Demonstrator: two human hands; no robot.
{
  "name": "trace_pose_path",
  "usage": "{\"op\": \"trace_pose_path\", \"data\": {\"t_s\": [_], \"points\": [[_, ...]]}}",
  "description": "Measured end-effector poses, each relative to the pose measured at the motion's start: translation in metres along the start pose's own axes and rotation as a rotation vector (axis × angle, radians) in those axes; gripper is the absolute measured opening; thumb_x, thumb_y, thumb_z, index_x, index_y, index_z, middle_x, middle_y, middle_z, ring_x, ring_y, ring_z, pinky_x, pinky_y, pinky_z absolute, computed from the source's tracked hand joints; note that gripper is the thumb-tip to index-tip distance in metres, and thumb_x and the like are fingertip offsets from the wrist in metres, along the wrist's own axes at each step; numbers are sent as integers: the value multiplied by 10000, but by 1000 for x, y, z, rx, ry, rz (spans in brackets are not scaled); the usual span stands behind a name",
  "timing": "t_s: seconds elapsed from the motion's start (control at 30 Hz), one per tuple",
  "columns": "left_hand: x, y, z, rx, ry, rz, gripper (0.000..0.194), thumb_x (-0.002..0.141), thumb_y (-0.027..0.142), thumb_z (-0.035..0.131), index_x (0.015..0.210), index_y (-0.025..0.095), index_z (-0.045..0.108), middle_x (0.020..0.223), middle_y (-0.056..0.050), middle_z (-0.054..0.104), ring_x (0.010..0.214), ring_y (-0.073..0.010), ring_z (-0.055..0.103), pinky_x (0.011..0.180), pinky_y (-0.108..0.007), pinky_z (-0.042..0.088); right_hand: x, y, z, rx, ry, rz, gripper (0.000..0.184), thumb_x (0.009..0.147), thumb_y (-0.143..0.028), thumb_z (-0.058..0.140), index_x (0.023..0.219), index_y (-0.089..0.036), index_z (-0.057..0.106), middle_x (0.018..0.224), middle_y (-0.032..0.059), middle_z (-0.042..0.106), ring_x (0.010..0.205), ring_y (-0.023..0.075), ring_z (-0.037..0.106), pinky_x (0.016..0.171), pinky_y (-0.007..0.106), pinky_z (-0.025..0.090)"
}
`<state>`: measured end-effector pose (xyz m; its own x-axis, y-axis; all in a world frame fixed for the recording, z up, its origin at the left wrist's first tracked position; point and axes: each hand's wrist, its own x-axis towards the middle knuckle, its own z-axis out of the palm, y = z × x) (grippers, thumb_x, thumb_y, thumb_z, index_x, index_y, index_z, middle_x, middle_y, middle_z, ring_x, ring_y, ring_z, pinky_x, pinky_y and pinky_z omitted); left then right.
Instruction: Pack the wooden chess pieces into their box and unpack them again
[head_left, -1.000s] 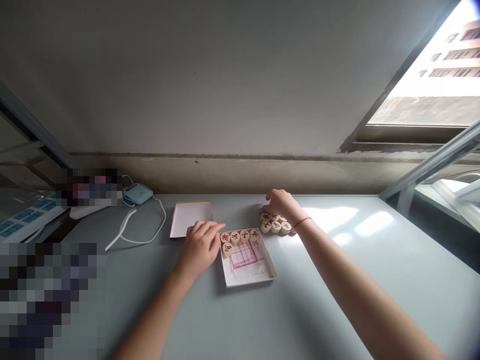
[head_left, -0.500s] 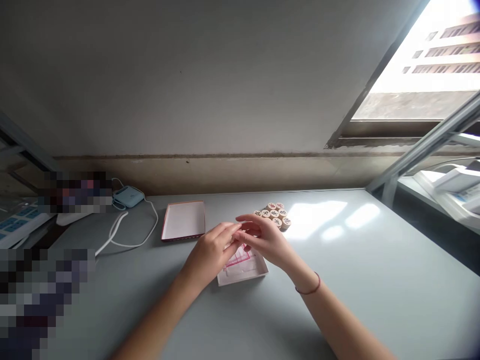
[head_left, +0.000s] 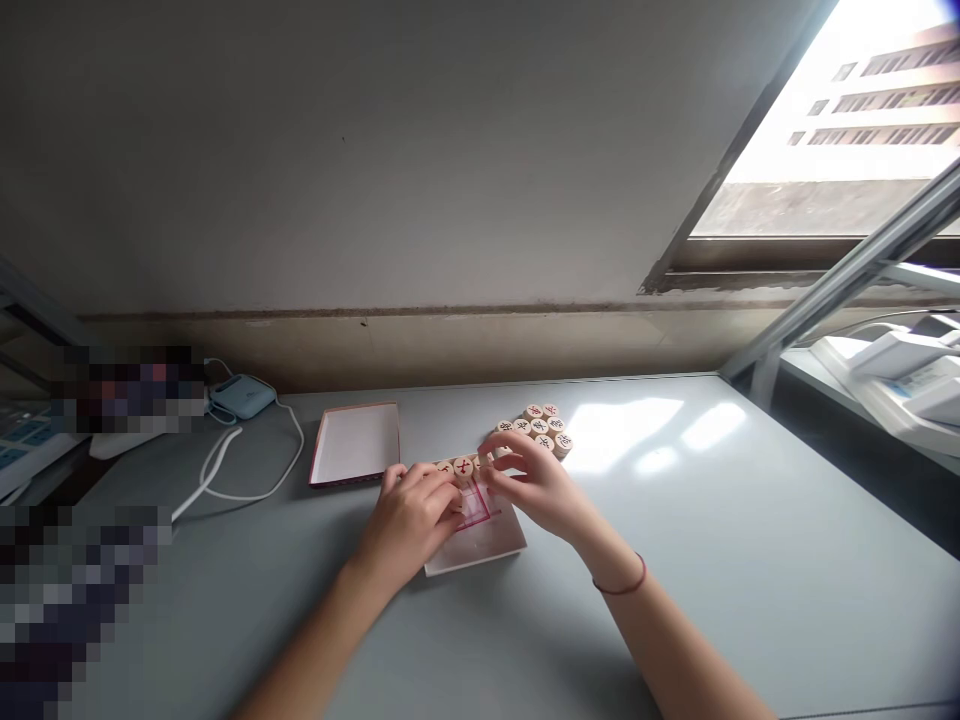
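A shallow white box (head_left: 480,548) lies in front of me with a pink-lined sheet (head_left: 474,508) inside. Along its far side stand round wooden Chinese chess pieces (head_left: 463,468) with red characters. My right hand (head_left: 536,485) is over the box's far right corner, thumb and fingers pinched round a chess piece (head_left: 484,462). My left hand (head_left: 412,515) lies over the left side of the box with its fingers curled; something pale shows at its fingertips, mostly hidden. Behind my right hand several more chess pieces (head_left: 540,426) are grouped on the table.
A box lid (head_left: 356,443), white inside with a red edge, lies open side up at the back left. Farther left are a light blue device (head_left: 244,396) and a white cable (head_left: 292,468). The wall (head_left: 420,350) borders the grey table (head_left: 675,560) at the back.
My hands, close together before, have moved apart, the left going left and down. The row of red-marked chess pieces in the box now shows between them. The view has shifted slightly.
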<state>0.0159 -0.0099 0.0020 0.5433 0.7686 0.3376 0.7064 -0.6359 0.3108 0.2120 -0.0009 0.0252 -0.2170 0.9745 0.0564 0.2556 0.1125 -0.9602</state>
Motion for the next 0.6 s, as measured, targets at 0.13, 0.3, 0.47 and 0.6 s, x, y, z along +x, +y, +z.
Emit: {"op": "trace_pose_path", "data": {"t_s": [0.13,0.3,0.47,0.6], "points": [[-1,-1,1,65,-13,-83,191,804,212,670,988,236,623,1127,-29,668,1026,-233,562,822,-380,393,-6,0,7,-228,-63,-109,151,824,-193,551,969,-220,588,938,20,612,756,122,606,617,229,513],[-4,-11,-2,108,-82,-196,457,787,377,687,1214,263,568,1245,-55,606,1116,-275,509,857,-397,412,-10,5,26,-575,-49,-266,78,807,-127,602,815,-204,596,790,4,629,701,137,560,621,250,454],[-6,-14,-7,138,-118,-289,544,793,382,660,1307,281,513,1295,-47,582,1132,-288,490,849,-404,422,-9,13,35,-740,-77,-430,87,812,-120,633,827,-204,615,918,41,644,799,172,545,681,274,462],[-7,-12,-8,113,-158,-330,501,795,318,627,1283,263,529,1297,-38,584,1139,-285,489,864,-420,420,-8,19,37,-849,-68,-448,110,817,-97,600,853,-201,599,864,41,628,752,172,534,641,273,441]]}}
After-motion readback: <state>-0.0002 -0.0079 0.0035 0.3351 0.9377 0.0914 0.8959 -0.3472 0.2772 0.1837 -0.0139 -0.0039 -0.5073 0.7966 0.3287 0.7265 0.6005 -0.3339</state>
